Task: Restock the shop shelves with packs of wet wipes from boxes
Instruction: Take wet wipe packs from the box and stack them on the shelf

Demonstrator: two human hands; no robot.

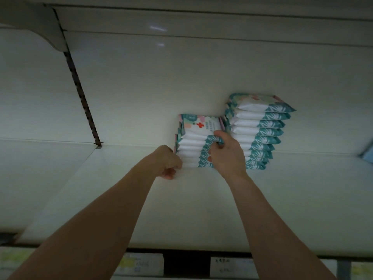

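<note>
A stack of several white-and-teal wet wipe packs (194, 143) stands on the white shelf (181, 209), its top pack showing a red cross. My left hand (167, 161) holds the stack's lower left side with curled fingers. My right hand (227, 153) grips the teal ends of the packs on the stack's right side. A taller stack of the same packs (260, 130) stands just to the right, against the back panel, touching or nearly touching the first stack.
A slotted upright (80, 87) runs down the back panel at the left. The shelf above (181, 15) overhangs. A blue item (367, 153) shows at the far right edge. Price labels (141, 263) line the shelf's front rail.
</note>
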